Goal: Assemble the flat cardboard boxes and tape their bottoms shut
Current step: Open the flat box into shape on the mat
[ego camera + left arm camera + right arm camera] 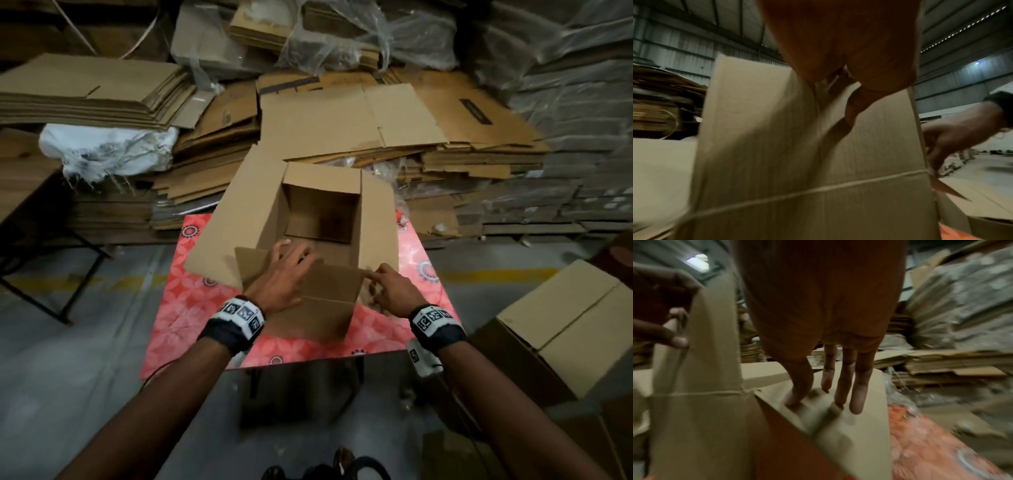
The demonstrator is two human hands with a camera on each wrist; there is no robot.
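A brown cardboard box point(322, 205) stands with its open end up and its flaps spread on a red floral table point(191, 308). My left hand point(284, 270) grips the top edge of the near flap point(329, 284), which stands raised; the right wrist view shows its fingers point(674, 339) curled round that edge. My right hand point(387, 287) is at the box's near right corner. Its straight fingers point(844, 386) press on the right flap point(859, 426). In the left wrist view the near flap point(777, 146) fills the frame, with the right hand point(953, 139) beyond its edge.
Stacks of flat cardboard point(376, 120) lie behind the table, some under plastic wrap. A white sack point(109, 147) sits at the back left above a dark folding table point(34, 205). An assembled box point(565, 329) stands on the floor at the right.
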